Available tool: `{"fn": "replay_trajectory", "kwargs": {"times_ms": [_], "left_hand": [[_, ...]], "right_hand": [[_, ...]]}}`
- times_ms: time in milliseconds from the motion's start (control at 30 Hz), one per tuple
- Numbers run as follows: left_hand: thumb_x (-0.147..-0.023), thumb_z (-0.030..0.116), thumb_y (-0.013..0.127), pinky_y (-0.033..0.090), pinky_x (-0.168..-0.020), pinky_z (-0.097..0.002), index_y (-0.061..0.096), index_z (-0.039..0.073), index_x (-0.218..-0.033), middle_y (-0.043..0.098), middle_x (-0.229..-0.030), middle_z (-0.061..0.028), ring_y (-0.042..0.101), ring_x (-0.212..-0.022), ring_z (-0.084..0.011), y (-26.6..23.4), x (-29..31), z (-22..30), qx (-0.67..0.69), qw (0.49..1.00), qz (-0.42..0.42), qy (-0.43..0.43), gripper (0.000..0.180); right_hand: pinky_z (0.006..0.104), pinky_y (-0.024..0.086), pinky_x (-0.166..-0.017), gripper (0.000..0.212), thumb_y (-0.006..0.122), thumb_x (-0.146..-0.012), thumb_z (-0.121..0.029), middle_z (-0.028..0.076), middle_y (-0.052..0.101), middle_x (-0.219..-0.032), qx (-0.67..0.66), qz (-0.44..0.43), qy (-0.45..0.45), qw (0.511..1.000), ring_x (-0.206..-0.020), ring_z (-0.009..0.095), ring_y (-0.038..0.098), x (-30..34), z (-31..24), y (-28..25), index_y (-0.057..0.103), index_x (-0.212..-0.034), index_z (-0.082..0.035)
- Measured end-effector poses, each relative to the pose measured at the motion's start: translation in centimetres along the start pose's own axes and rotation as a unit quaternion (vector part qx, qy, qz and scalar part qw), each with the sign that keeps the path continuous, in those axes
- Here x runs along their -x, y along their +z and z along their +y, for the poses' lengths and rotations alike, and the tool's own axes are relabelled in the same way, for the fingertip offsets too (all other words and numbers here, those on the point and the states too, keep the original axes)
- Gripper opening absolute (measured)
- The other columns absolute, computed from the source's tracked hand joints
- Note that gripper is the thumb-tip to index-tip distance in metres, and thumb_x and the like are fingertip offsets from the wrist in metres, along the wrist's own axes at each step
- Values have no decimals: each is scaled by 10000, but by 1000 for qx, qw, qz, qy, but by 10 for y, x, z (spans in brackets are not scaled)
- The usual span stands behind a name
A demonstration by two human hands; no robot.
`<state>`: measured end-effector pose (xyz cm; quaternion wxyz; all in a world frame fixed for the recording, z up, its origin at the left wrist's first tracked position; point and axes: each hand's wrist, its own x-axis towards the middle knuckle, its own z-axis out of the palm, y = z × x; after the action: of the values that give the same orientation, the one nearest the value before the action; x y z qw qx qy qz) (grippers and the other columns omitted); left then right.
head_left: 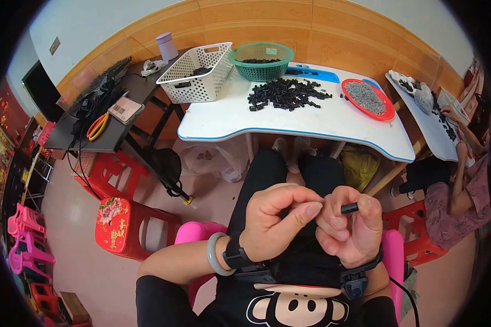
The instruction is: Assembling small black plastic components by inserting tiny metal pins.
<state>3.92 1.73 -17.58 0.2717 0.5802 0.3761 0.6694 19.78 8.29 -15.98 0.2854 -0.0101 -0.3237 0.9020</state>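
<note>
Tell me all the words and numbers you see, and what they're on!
I won't copy writing, but here's where it shows:
Red stool: gold characters near a painted flower.
Green basket: pale label, too small to read.
Black tube in the right hand: no writing I can make out.
Black shirt: a cartoon monkey, no words in view.

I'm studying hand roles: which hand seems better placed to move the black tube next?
Probably the right hand: it holds the black tube at its fingers. The left hand is close by but appears apart from the tube; whether it holds something tiny is unclear.
</note>
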Motion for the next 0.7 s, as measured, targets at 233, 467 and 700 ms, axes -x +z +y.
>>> {"fn": "replay_trajectory", "kwargs": {"times_ms": [233, 467, 700], "left_hand": [[-895, 79, 629, 443, -632, -227, 650, -18, -935, 630, -789, -41, 559, -703, -98, 1, -1, -6, 46, 996, 41, -72, 107], [-921, 182, 596, 363, -439, -218, 626, 56, -840, 517, -632, 33, 431, -463, -67, -23, -15, -83, 190, 919, 206, -278, 153], [-921, 196, 591, 343, -424, -219, 633, 47, -840, 533, -621, 27, 430, -466, -64, -33, -7, -117, 142, 899, 228, -344, 175]], "right_hand": [[322, 493, -505, 325, 590, -896, -337, 49, 524, -747, 4, 7, -10, 1000, -597, 112, 487, -14, 5, -7, 575, -950, -17], [305, 501, -541, 230, 573, -913, -217, 69, 606, -838, 80, 115, -9, 990, -608, 123, 520, -90, 8, -31, 612, -1003, -9], [287, 508, -544, 149, 614, -873, -104, 41, 616, -771, 202, 121, -28, 971, -585, 100, 531, -219, 10, -36, 618, -1002, -30]]}}
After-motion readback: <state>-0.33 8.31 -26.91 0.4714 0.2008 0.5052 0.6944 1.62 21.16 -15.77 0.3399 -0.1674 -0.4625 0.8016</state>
